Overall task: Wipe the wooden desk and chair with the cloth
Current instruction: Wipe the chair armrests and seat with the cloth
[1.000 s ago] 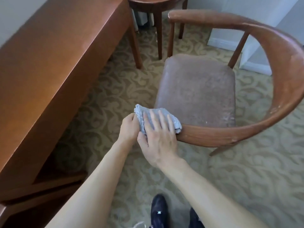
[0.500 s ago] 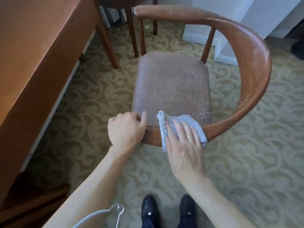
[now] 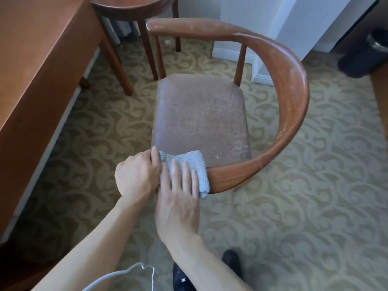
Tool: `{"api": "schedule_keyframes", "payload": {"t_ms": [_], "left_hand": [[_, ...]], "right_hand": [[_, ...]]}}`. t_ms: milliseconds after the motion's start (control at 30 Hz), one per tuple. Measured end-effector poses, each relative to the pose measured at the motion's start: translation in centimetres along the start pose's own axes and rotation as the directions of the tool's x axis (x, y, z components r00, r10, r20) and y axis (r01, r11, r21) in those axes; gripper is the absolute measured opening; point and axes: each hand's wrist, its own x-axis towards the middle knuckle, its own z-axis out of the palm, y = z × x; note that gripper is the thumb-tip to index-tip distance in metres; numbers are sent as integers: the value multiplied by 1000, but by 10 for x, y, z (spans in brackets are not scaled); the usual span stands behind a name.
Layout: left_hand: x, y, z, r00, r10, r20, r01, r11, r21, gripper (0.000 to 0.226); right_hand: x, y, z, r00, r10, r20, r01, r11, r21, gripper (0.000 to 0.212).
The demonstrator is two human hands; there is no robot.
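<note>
A wooden chair [image 3: 289, 85] with a curved armrest rail and a brown padded seat [image 3: 199, 116] stands in front of me. A folded grey cloth [image 3: 197, 164] lies over the near end of the rail. My right hand [image 3: 178, 198] presses flat on the cloth, fingers spread. My left hand [image 3: 136, 175] grips the rail's end just left of the cloth, touching it. The wooden desk [image 3: 42, 59] runs along the left side.
A small round wooden table [image 3: 130, 9] stands behind the chair near the desk's leg. A dark bin [image 3: 365, 53] sits at the far right by a white wall corner. Patterned carpet covers the floor. My shoes [image 3: 182, 278] and a white cable [image 3: 126, 274] are at the bottom.
The cloth under my right hand has slid left along the rail, back against my left hand. The view has shifted, so the chair sits further right.
</note>
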Motion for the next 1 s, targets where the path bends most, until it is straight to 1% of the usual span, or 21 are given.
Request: {"api": "schedule_keyframes", "payload": {"t_ms": [67, 133, 267, 400, 467, 533, 600, 667, 700, 733, 800, 833, 867, 900, 933, 967, 1000], "left_hand": [[0, 3, -1, 998, -62, 11, 63, 996, -66, 50], [-1, 7, -3, 996, -89, 13, 90, 995, -46, 59], [0, 6, 0, 995, -91, 31, 91, 996, 0, 57], [-1, 0, 5, 999, -41, 26, 39, 996, 78, 58], [0, 8, 7, 999, 9, 54, -14, 995, 96, 55], [-1, 31, 8, 992, 122, 45, -124, 991, 59, 49], [-4, 66, 11, 979, 203, 29, -202, 979, -25, 48], [-11, 100, 17, 960, 260, 105, -247, 961, -124, 42], [-16, 112, 20, 944, 300, 135, -282, 950, -134, 35], [-21, 120, 23, 935, 316, 159, -295, 945, -142, 30], [-25, 124, 27, 937, 312, 155, -287, 944, -164, 30], [-24, 123, 28, 939, 313, 144, -293, 945, -149, 30], [-24, 122, 29, 933, 332, 136, -321, 942, -96, 29], [-24, 121, 30, 926, 343, 157, -342, 939, -31, 28], [-23, 120, 32, 924, 324, 203, -332, 943, 9, 31], [-21, 121, 33, 930, 290, 225, -301, 954, 14, 38], [-20, 122, 33, 941, 261, 214, -267, 964, -3, 45]], "right_hand": [[-3, 21, -5, 998, -58, 29, 58, 998, -17, 56], [-10, 55, -16, 996, -68, 49, 70, 996, -49, 56], [-13, 131, -40, 999, 35, -7, -36, 993, -111, 52], [18, 187, -58, 984, 160, -81, -167, 981, -99, 48], [33, 190, -61, 964, 236, -122, -245, 967, -71, 46], [38, 180, -57, 942, 291, -165, -302, 952, -45, 38], [36, 163, -52, 949, 268, -169, -280, 959, -52, 33], [30, 145, -47, 963, 215, -162, -223, 974, -36, 26], [26, 137, -43, 970, 188, -154, -193, 981, -17, 21], [22, 132, -40, 975, 167, -149, -170, 985, -7, 17], [17, 131, -38, 983, 112, -143, -112, 994, 9, 21], [17, 137, -41, 984, 88, -152, -88, 996, 11, 24], [20, 147, -45, 984, 84, -157, -84, 996, 11, 28], [25, 160, -50, 981, 105, -166, -105, 994, 12, 31], [32, 176, -57, 973, 138, -186, -138, 990, 14, 32], [41, 192, -64, 964, 166, -209, -168, 986, 11, 33], [51, 209, -70, 957, 180, -227, -185, 983, -1, 34]]}}
